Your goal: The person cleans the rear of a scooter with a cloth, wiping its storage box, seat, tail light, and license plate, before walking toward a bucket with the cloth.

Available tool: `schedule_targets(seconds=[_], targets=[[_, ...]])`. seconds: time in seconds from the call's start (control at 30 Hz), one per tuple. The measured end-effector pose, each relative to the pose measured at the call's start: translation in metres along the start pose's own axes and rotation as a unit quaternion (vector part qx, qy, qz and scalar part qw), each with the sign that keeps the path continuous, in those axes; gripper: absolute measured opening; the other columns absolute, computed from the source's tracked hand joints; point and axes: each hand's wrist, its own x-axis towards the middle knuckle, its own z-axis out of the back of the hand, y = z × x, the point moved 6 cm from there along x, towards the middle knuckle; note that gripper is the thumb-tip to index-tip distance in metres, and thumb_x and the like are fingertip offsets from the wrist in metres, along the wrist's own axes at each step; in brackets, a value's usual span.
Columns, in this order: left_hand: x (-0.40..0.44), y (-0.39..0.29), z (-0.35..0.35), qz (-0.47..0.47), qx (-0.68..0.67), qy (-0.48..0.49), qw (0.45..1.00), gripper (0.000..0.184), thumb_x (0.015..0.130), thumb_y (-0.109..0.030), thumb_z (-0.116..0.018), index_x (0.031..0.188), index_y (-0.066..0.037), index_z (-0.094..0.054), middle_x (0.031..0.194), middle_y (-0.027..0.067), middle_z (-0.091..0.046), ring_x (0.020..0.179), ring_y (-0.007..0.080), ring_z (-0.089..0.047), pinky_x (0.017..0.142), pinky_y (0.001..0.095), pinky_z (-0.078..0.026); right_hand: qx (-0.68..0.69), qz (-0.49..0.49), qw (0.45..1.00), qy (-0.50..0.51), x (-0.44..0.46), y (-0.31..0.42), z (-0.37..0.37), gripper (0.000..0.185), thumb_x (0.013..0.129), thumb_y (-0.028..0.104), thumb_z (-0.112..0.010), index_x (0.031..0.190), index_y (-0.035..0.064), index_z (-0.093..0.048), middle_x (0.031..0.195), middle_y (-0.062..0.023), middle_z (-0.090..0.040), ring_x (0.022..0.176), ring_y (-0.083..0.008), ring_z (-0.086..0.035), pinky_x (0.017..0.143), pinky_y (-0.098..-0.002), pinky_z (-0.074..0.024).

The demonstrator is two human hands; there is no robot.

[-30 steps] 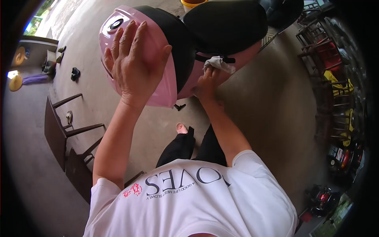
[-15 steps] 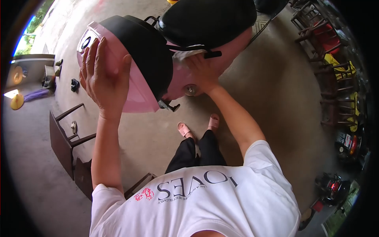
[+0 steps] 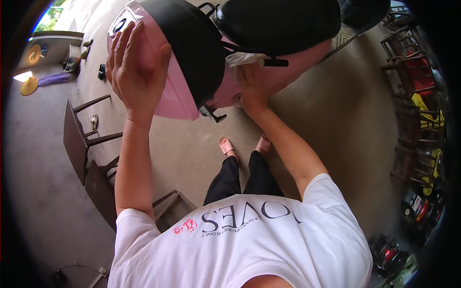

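A pink scooter (image 3: 307, 60) with a black seat (image 3: 278, 24) stands in front of me. At its left end is a storage box (image 3: 175, 93), pink with a wide black band. My left hand (image 3: 134, 79) lies open on the pink face of this box, fingers spread. Under the seat, my right hand (image 3: 252, 89) presses a white cloth (image 3: 242, 58) against the pink side panel, beside a black bar (image 3: 276, 63). Part of the cloth is hidden by the fingers. Below the box, a small dark metal part (image 3: 213, 115) sticks out.
Dark wooden stools (image 3: 79, 139) lie tipped on the concrete floor (image 3: 345, 144) at left. Along the right are stacked wooden chairs (image 3: 408, 120), a red seat (image 3: 419, 72) and other parked vehicles (image 3: 422, 206). Straw hats (image 3: 30, 85) hang at far left.
The scooter and both hands sit higher and further right in view as the camera shifts. My right hand and the cloth have moved slightly up the panel; the round fitting beside it is now mostly covered.
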Motion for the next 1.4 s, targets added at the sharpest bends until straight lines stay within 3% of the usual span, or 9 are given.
schedule_targets(seconds=[0.23,0.3,0.43,0.63,0.87,1.0,1.13,1.2,1.4], targets=[[0.001,-0.004,0.005,-0.012,0.003,-0.001,1.0,0.051,0.074,-0.036,-0.074,0.117,-0.011,-0.062,0.12,0.0085,-0.061,0.115,0.0296,-0.053,0.098,0.0409,-0.037,0.095,0.028,0.99,0.104,-0.041,-0.059,-0.035,0.05,0.073,0.001,-0.054,0.123,0.0036,-0.051,0.131,-0.0184,-0.046,0.125,-0.0344,-0.041,0.097,-0.0414,-0.04],[0.001,-0.005,0.003,-0.015,0.0,0.011,1.0,0.051,0.074,-0.035,-0.075,0.117,-0.011,-0.062,0.121,0.0091,-0.06,0.116,0.0303,-0.053,0.098,0.0416,-0.037,0.259,-0.314,0.907,0.11,-0.057,-0.095,-0.033,0.045,0.074,0.0,-0.051,0.119,0.0028,-0.053,0.124,-0.0218,-0.051,0.12,-0.0351,-0.045,0.097,-0.0424,-0.0389],[0.002,-0.008,0.005,-0.022,-0.081,0.026,0.996,0.048,0.075,-0.02,-0.075,0.119,-0.006,-0.06,0.124,0.0131,-0.057,0.119,0.0299,-0.05,0.1,0.0407,-0.038,0.329,-0.41,0.848,0.065,-0.024,-0.067,-0.021,0.047,0.076,-0.001,-0.045,0.123,0.0004,-0.048,0.129,-0.0244,-0.045,0.121,-0.039,-0.041,0.1,-0.0441,-0.0369],[-0.011,0.009,0.017,0.045,-0.293,0.096,0.95,0.047,0.083,-0.005,-0.063,0.128,0.001,-0.05,0.136,0.0142,-0.043,0.123,0.0248,-0.045,0.1,0.0353,-0.039,0.04,-0.135,0.966,-0.215,-0.014,-0.031,-0.071,0.061,0.079,0.002,-0.047,0.139,0.0079,-0.033,0.143,-0.0213,-0.028,0.13,-0.0441,-0.028,0.107,-0.0487,-0.0257],[-0.037,0.045,0.029,-0.012,-0.319,0.0,0.948,0.043,0.089,-0.006,-0.049,0.132,0.002,-0.043,0.138,0.0148,-0.042,0.125,0.027,-0.044,0.104,0.0415,-0.037,-0.186,0.079,0.979,0.015,-0.058,0.008,-0.134,0.061,0.083,0.007,-0.046,0.142,0.0123,-0.033,0.147,-0.0119,-0.03,0.134,-0.0312,-0.031,0.108,-0.0445,-0.0275],[-0.116,0.106,0.017,0.041,-0.267,-0.05,0.961,0.039,0.096,-0.021,-0.047,0.131,-0.005,-0.042,0.136,0.0114,-0.041,0.128,0.0245,-0.039,0.106,0.0417,-0.033,0.136,0.037,0.976,-0.168,-0.035,-0.031,-0.058,0.048,0.081,0.005,-0.052,0.129,0.0095,-0.048,0.131,-0.0129,-0.048,0.117,-0.028,-0.05,0.096,-0.0358,-0.0411],[-0.267,0.168,-0.065,0.335,-0.325,-0.042,0.883,0.039,0.098,-0.03,-0.043,0.128,-0.004,-0.042,0.126,0.0081,-0.047,0.119,0.0171,-0.044,0.1,0.0361,-0.034,0.412,-0.192,0.835,-0.31,-0.061,-0.09,-0.001,0.026,0.083,0.006,-0.055,0.109,0.0044,-0.059,0.104,-0.0113,-0.062,0.092,-0.0226,-0.061,0.082,-0.0336,-0.0493],[-0.329,0.167,-0.114,0.394,-0.41,-0.003,0.823,0.037,0.098,-0.028,-0.044,0.126,-0.003,-0.042,0.122,0.0069,-0.049,0.115,0.0152,-0.045,0.096,0.0335,-0.035,0.666,-0.34,0.629,-0.212,-0.073,-0.12,-0.035,0.019,0.087,0.008,-0.056,0.104,0.0011,-0.059,0.094,-0.0076,-0.065,0.085,-0.0182,-0.063,0.078,-0.0307,-0.0507],[-0.362,0.115,-0.206,0.326,-0.462,0.155,0.81,0.045,0.095,-0.023,-0.053,0.132,-0.003,-0.036,0.129,0.0078,-0.044,0.116,0.0162,-0.044,0.099,0.0314,-0.034,0.595,-0.126,0.731,-0.308,-0.053,-0.087,0.005,0.025,0.089,0.014,-0.058,0.11,-0.0002,-0.059,0.096,-0.0064,-0.064,0.086,-0.0158,-0.063,0.076,-0.0282,-0.0514]])
